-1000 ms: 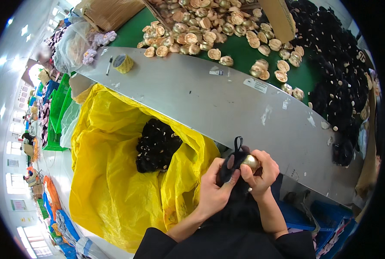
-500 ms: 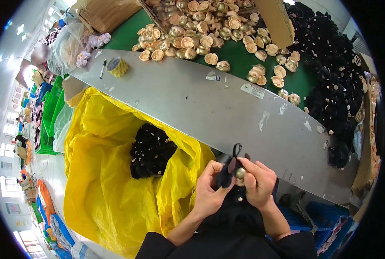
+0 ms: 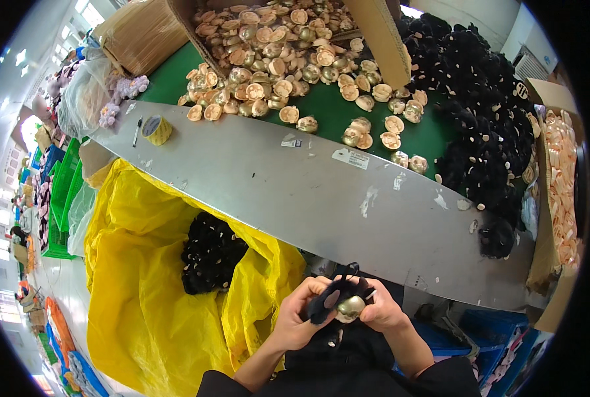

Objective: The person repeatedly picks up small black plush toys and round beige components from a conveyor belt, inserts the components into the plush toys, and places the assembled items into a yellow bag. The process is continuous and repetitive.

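Observation:
My left hand [image 3: 296, 319] grips one side of a small black plush toy [image 3: 324, 302] with a dark ear-like flap and a loop on top. Closed on the toy's other side is my right hand [image 3: 385, 311], its fingers at the edge of a shiny gold rounded shell [image 3: 350, 308]. The shell sits in the opening of the black plush, facing up between both hands. A small pale spot shows on the dark material just below. The fingertips behind the plush are hidden.
A yellow sack [image 3: 136, 278] with black plush pieces [image 3: 212, 255] stands at left. Across the grey table edge [image 3: 275, 178], gold and peach shells [image 3: 268, 89] spill from a cardboard box. Black plush toys [image 3: 487, 112] are heaped right, beside a carton of peach pieces [image 3: 561, 192]. Tape [image 3: 156, 130] lies far left.
Both hands have come lower and nearer to me with the plush toy. The gold shell now shows more fully, and the plush is spread wider around it. The whole view has shifted.

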The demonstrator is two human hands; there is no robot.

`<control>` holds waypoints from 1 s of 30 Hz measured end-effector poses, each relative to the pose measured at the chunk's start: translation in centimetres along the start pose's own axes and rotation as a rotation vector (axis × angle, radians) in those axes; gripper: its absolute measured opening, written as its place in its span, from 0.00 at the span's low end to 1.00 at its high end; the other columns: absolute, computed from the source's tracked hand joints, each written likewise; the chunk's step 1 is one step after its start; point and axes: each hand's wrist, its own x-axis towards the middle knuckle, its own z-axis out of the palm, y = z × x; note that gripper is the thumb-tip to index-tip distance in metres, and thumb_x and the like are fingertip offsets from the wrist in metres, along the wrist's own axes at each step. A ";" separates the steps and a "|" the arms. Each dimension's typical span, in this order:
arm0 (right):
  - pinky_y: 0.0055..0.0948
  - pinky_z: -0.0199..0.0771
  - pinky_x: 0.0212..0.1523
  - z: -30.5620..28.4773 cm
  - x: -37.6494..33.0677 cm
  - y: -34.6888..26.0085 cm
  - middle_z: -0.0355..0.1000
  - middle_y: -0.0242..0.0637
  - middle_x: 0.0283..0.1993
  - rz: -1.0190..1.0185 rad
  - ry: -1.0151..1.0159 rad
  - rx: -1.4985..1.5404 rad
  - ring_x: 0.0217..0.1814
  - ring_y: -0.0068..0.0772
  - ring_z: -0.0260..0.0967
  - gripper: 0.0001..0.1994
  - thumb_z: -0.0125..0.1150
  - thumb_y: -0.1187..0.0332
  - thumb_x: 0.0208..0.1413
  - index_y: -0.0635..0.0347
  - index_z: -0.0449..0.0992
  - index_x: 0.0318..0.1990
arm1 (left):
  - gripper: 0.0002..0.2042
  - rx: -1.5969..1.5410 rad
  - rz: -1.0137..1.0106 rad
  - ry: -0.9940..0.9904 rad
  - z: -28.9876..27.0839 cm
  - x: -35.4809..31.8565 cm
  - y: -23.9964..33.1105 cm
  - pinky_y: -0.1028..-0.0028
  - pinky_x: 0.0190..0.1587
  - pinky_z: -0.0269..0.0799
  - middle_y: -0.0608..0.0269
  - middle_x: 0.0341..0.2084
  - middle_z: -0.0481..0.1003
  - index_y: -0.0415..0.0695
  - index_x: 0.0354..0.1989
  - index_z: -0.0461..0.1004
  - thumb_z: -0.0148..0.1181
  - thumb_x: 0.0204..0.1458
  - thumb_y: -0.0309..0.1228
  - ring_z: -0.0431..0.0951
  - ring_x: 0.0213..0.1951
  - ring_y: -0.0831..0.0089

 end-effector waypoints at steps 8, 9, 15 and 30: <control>0.21 0.68 0.50 -0.2 -1.0 -0.4 0.71 0.30 0.43 -0.012 0.047 -0.013 0.46 0.21 0.68 0.31 0.82 0.56 0.43 0.65 0.75 0.50 | 0.10 0.070 0.006 -0.013 0.6 0.5 -0.1 0.77 0.53 0.66 0.60 0.48 0.70 0.38 0.47 0.69 0.61 0.60 0.22 0.70 0.49 0.77; 0.23 0.67 0.51 -0.5 -1.2 0.0 0.70 0.30 0.45 -0.028 0.045 -0.049 0.48 0.23 0.67 0.31 0.82 0.56 0.43 0.65 0.76 0.50 | 0.10 0.079 -0.007 -0.006 0.6 0.6 -0.2 0.77 0.52 0.67 0.59 0.49 0.70 0.38 0.47 0.69 0.61 0.60 0.23 0.70 0.49 0.77; 0.28 0.67 0.48 -0.3 -2.0 -0.4 0.67 0.35 0.46 -0.314 0.081 -0.562 0.47 0.29 0.66 0.27 0.81 0.62 0.44 0.65 0.77 0.50 | 0.12 0.208 0.042 0.002 1.1 0.8 -0.1 0.79 0.50 0.66 0.59 0.52 0.67 0.38 0.50 0.71 0.59 0.58 0.22 0.70 0.48 0.77; 0.25 0.69 0.33 0.6 -3.2 -1.9 0.71 0.33 0.32 -0.197 -0.227 -0.682 0.31 0.29 0.68 0.19 0.77 0.63 0.52 0.60 0.73 0.43 | 0.28 0.292 -0.215 -0.143 0.1 0.4 3.2 0.78 0.47 0.68 0.65 0.41 0.72 0.39 0.50 0.72 0.78 0.43 0.36 0.73 0.43 0.78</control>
